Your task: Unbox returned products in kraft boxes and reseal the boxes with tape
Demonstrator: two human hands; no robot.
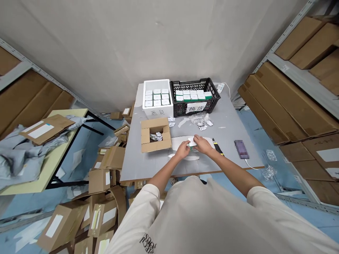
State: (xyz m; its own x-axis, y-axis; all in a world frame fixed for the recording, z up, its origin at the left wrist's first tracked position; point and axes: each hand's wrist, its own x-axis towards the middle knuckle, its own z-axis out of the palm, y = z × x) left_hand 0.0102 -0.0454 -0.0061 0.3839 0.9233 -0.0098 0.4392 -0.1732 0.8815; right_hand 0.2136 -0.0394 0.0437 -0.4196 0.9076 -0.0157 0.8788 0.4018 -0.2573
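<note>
A small white and green box (192, 141) lies between my two hands near the front of the grey table. On its left side my left hand (183, 150) is closed with fingertips at its edge. My right hand (202, 144) is closed over its right end, and the fingers partly cover it. Beneath lies a white paper sheet (176, 144). Just left stands an open cardboard box (145, 135) with crumpled paper inside. Right of my right hand rests a yellow and black utility knife (217, 147).
At the back, a white foam box (159, 112) and a black plastic crate (182, 108) hold rows of small boxes. Crumpled clear plastic (198, 118) lies before the crate. A phone (241, 149) sits at right. Cartons crowd the floor at left; shelves flank both sides.
</note>
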